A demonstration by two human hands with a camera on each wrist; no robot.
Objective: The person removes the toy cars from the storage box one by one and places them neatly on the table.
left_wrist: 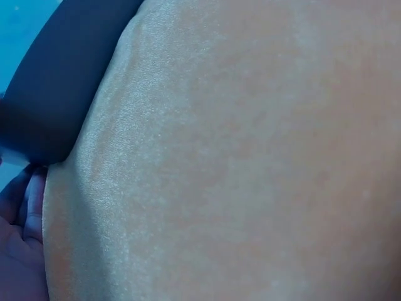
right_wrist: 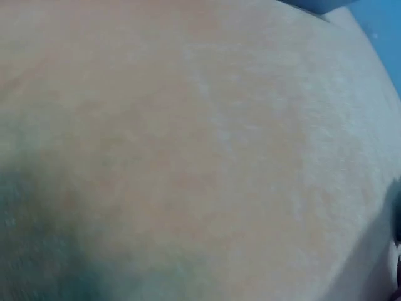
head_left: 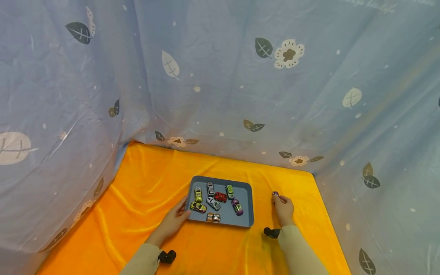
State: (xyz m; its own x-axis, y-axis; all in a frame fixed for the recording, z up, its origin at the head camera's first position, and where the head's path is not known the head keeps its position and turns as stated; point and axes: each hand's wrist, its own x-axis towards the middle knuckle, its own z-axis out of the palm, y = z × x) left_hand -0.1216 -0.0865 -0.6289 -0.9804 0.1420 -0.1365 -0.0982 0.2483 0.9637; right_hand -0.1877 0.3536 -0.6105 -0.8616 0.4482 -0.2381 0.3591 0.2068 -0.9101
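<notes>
My left hand (head_left: 173, 222) grips the left rim of a grey-blue rectangular tray (head_left: 245, 198), thumb on the edge. In the left wrist view part of that hand (left_wrist: 22, 241) shows beside the tray's dark outer wall (left_wrist: 59, 81). Several toy cars lie in the tray, among them a red car (head_left: 220, 196), a green car (head_left: 230, 192), a purple-and-green car (head_left: 237, 207) and an orange car (head_left: 213, 217). To the tray's right, my right hand (head_left: 284, 211) pinches a small purple toy car (head_left: 275, 193), partly hidden by its fingers, low over the cloth.
Orange plush cloth (head_left: 151, 172) covers the surface under the tray. Blue-grey curtains (head_left: 220, 76) with leaf and flower prints rise at the back and both sides. Black wrist cameras (head_left: 167, 256) are worn at the cuffs of both sleeves.
</notes>
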